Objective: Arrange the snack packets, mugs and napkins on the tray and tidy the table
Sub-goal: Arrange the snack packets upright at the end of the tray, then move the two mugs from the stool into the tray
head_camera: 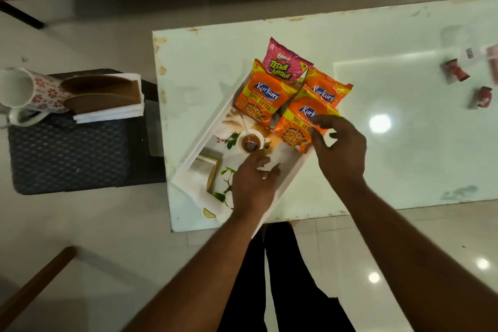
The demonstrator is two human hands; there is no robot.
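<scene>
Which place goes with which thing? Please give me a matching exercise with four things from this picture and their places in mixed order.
Things:
1. pink snack packet
2. flowered mug
3. napkins
4. red wrappers

Places:
A. on the chair, under a brown holder
B. far right of the table
C. far end of the tray
D. on its side on the chair

Pairs: 1-C, 2-D, 3-A, 4-B

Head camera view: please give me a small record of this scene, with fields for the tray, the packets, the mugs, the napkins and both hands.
tray: white tray with printed picture, lying askew on the white table
packets: three orange Kurkure packets, one pink Bingo packet, overlapping at tray's far end
mugs: floral mug on the stool, off the tray
napkins: white napkins in brown holder, on stool
left hand: open, over tray
right hand: fingers at nearest orange packet; grip unclear
</scene>
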